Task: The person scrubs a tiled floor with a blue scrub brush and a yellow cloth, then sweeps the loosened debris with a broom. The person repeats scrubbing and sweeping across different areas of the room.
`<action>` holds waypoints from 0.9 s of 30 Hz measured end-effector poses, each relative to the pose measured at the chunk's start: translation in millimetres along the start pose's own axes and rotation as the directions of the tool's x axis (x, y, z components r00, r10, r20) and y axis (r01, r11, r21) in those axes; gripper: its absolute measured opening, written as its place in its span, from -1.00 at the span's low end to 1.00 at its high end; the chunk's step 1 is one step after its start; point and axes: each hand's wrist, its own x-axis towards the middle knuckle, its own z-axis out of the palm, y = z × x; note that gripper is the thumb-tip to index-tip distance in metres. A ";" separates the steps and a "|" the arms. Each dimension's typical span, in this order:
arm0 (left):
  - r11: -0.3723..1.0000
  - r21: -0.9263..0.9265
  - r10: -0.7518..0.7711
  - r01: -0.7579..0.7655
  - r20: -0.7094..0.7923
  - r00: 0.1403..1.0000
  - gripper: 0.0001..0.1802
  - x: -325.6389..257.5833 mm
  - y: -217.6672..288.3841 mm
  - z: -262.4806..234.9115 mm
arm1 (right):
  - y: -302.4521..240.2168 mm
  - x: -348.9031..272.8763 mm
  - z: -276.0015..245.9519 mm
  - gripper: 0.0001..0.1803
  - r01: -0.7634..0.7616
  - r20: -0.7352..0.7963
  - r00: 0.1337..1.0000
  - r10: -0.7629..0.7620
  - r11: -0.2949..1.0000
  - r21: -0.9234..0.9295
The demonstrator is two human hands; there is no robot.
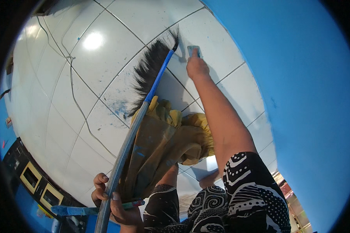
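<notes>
Our left hand (107,196) at lower left is clenched around a broom (144,105) handle, also pinching a paint-stained brush (93,210). The broom's black bristles sit at upper centre on the white tiled floor (85,70). Our right hand (196,66), upper centre, presses a small blue-grey scraper (194,50) flat on a tile beside the blue wall (299,77). A yellow stained cloth (167,136) hangs mid-frame beside the handle.

One head-worn fisheye view looks steeply down, close over the white tiled floor (85,70) beside a blue wall (299,97).
</notes>
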 end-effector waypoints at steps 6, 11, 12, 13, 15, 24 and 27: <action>0.992 0.120 0.037 -0.036 -0.007 0.999 -0.74 -15.8 -4.1 -4.8 | 38.5 -123.5 38.5 -0.43 0.200 0.335 0.921 -0.200 0.979 0.036; 0.983 0.167 0.077 -0.078 0.008 0.997 -0.76 -33.5 -7.7 -6.0 | 86.7 -203.0 -31.3 -0.16 -0.001 0.289 0.957 -0.014 0.999 0.051; 0.990 0.119 0.085 -0.081 -0.028 0.996 -0.76 -37.1 -9.6 -2.6 | 88.8 -207.2 -46.2 -0.14 0.026 0.083 0.996 -0.040 0.986 0.167; 0.987 0.135 0.092 -0.089 -0.016 0.996 -0.77 -40.1 -11.7 -3.4 | 93.0 -209.5 -56.8 -0.11 0.073 -0.129 0.991 -0.039 0.960 0.270; 0.981 0.161 0.105 -0.106 0.009 0.994 -0.78 -47.5 -16.4 -3.0 | 109.4 -204.6 -55.3 -0.05 0.089 -0.163 0.985 -0.055 0.974 0.209; 0.997 0.054 -0.049 0.046 0.056 0.997 -0.59 -78.7 -20.8 12.2 | 193.7 -211.9 -12.2 -0.10 -0.038 0.224 0.973 0.054 0.996 -0.076; 0.995 0.084 -0.063 0.056 0.086 0.994 -0.52 -84.8 -16.5 21.1 | 197.1 -222.2 -31.7 -0.22 -0.021 0.412 0.911 0.016 1.000 0.008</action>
